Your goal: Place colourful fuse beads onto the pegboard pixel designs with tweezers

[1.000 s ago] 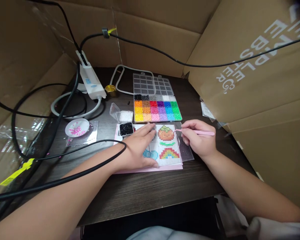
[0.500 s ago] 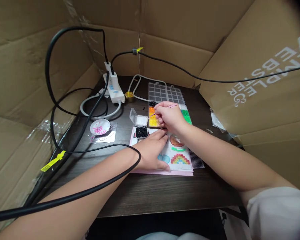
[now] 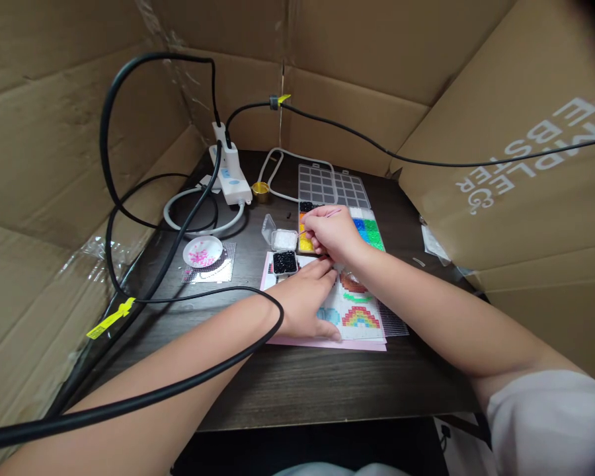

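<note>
My left hand [image 3: 307,301] lies flat with fingers spread on a printed pattern sheet [image 3: 359,329], which shows pixel-style pictures such as a rainbow. A thin pink pen-like tool [image 3: 333,213] is pinched in my right hand [image 3: 334,233], its tip pointing left beside a small clear box of white beads [image 3: 284,240]. That hand hovers over a compartment case [image 3: 371,231] of yellow, orange, blue, green and black beads, covering its middle. Close to my left hand, a small open box of black beads [image 3: 284,262] rests on the sheet's upper left corner. Whether the tool's tip carries a bead is too small to tell.
A white dish of pink beads [image 3: 203,252] sits on a clear mesh board [image 3: 223,271] at left. Behind are a white power strip [image 3: 233,182] and a gold cup [image 3: 260,192]. A black cable [image 3: 193,383] loops across my left forearm. Cardboard walls [image 3: 357,53] enclose the table.
My right hand has shifted slightly left relative to the bead case, uncovering the blue beads. The left hand keeps its place on the sheet. The whole view has shifted a little.
</note>
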A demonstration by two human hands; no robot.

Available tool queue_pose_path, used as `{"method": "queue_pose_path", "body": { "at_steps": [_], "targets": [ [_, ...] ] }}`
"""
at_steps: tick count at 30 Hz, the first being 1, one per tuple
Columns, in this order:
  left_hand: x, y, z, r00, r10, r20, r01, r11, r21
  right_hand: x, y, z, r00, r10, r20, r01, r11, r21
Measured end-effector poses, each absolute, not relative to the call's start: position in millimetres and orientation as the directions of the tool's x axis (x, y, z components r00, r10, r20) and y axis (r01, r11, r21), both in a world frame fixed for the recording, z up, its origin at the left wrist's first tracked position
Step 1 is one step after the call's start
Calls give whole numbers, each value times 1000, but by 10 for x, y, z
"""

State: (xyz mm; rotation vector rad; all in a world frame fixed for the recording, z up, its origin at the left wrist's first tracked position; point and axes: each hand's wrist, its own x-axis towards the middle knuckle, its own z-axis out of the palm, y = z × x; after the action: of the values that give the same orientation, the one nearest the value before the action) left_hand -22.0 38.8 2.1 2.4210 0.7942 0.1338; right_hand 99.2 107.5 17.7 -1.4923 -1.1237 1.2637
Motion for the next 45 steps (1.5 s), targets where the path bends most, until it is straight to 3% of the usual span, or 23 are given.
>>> {"method": "queue_pose_path", "body": {
  "at_steps": [22, 27, 31, 35, 42, 45],
  "targets": [
    [-214, 391, 34, 815, 567, -121, 534, -653, 537, 1043, 1001, 305, 104, 973, -204, 204, -222, -954],
    [-215, 384, 49, 813, 566, -137, 540, -644, 542, 1187, 904, 355, 53, 998, -19, 116, -25, -993],
    [-228, 383, 31, 806, 577, -132, 539, -623, 567, 1533, 628, 442, 142, 974, 175, 192, 146, -970],
    [-231, 391, -2, 812, 570, -125, 526, -622, 581, 1962, 186, 361, 167, 980, 103, 310, 47, -950],
    [-200, 398, 56, 797, 581, -163, 564, -621, 545, 2195, -466, -14, 241, 970, -36, 192, -83, -978],
    [-192, 401, 88, 786, 585, -200, 591, -615, 521, 2155, -539, -104, 267, 963, 19, 141, -19, -990]
  ]
}}
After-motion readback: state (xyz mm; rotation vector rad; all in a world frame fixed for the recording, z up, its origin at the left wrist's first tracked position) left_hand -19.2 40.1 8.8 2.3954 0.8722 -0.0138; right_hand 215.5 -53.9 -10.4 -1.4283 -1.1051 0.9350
